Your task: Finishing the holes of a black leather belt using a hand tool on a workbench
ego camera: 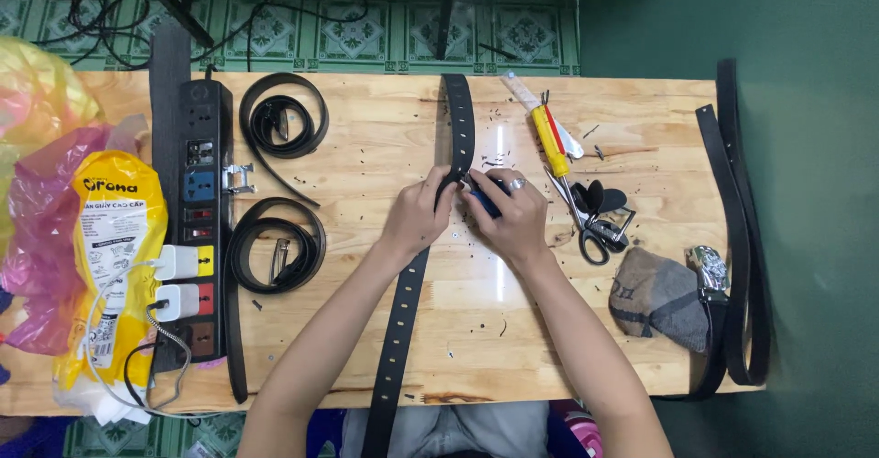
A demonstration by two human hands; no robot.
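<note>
A long black belt (458, 119) with a row of holes runs down the middle of the wooden table (366, 147) and hangs over its near edge. My left hand (417, 215) pinches the belt at its middle. My right hand (508, 215), with a ring on one finger, is closed around a dark blue-handled tool (485, 200) pressed against the belt right beside my left fingers. Small black punched-out bits lie scattered around both hands.
Two coiled black belts (282, 124) (275, 247) lie at left beside a black power strip (197, 220) with chargers. Scissors (591, 224), a yellow-handled screwdriver (549, 137) and a grey cloth (659, 298) lie at right. More belts (742, 238) hang over the right edge. Plastic bags (64, 229) sit far left.
</note>
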